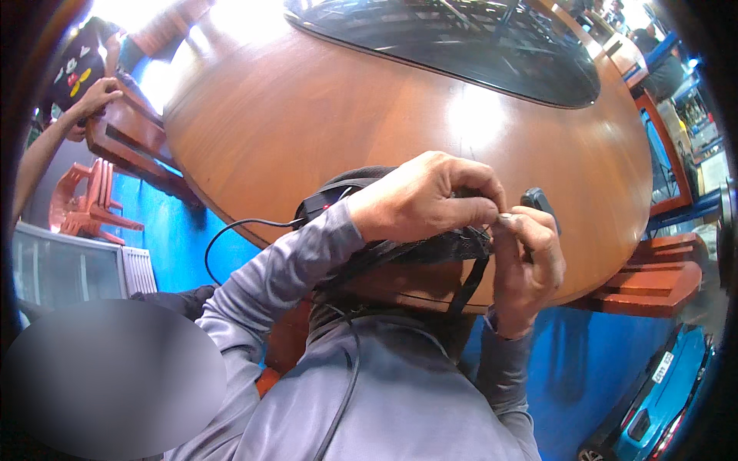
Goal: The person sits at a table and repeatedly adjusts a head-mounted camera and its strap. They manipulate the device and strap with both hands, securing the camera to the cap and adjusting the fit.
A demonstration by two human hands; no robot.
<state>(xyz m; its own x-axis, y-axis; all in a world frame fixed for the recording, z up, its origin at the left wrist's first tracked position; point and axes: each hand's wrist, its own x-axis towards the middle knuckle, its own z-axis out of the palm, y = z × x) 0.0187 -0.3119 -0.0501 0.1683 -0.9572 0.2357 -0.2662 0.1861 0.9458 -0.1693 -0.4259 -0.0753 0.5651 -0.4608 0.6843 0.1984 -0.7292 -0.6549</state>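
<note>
My left hand (424,199) comes in from the left in a grey sleeve, its thumb and index finger pinched beside the other hand's fingertips. My right hand (530,259) is raised at the right, its thumb and index tip meeting them. What lies between the fingertips is too small to tell. Below and behind the hands is a black fabric bag or strapped gear (403,253), with a hanging black strap (470,288). A black device with a red light (317,203) and a cable lies by my left wrist. Behind my right hand is a dark oblong object (536,199).
A round wooden table (277,132) carries a dark glass turntable (461,52). Wooden chairs stand at left (132,132) and right (651,282). A person's hand (101,95) rests on the left chair. Stacked plastic chairs (95,201) stand beyond; a blue car is at lower right (663,397).
</note>
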